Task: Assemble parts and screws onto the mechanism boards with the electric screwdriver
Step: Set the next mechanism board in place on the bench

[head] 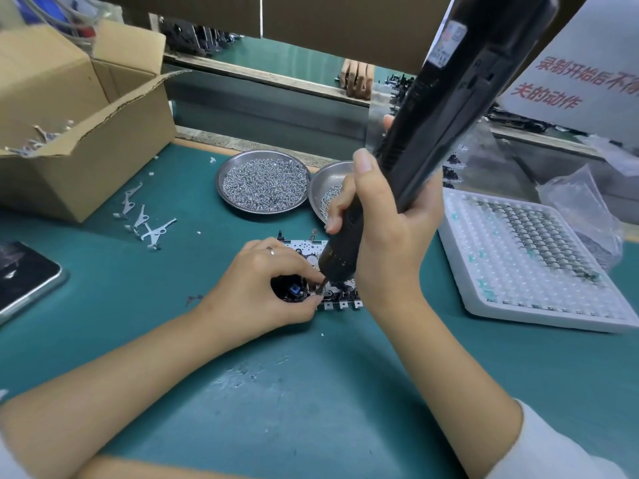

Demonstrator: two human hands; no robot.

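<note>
mechanism board (313,248) is lying on the green mat under the left hand (266,281), which is pinching it still, while the right hand (387,233) is wrapping around the electric screwdriver (425,133), its tip pressing a screw beside those fingertips, likely needing a straight push next.

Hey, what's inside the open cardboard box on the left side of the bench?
At the open edge of the cardboard box, a few small grey metal bracket parts show, like the loose ones lying on the green mat. The flaps and front wall hide the rest of the inside.
</note>
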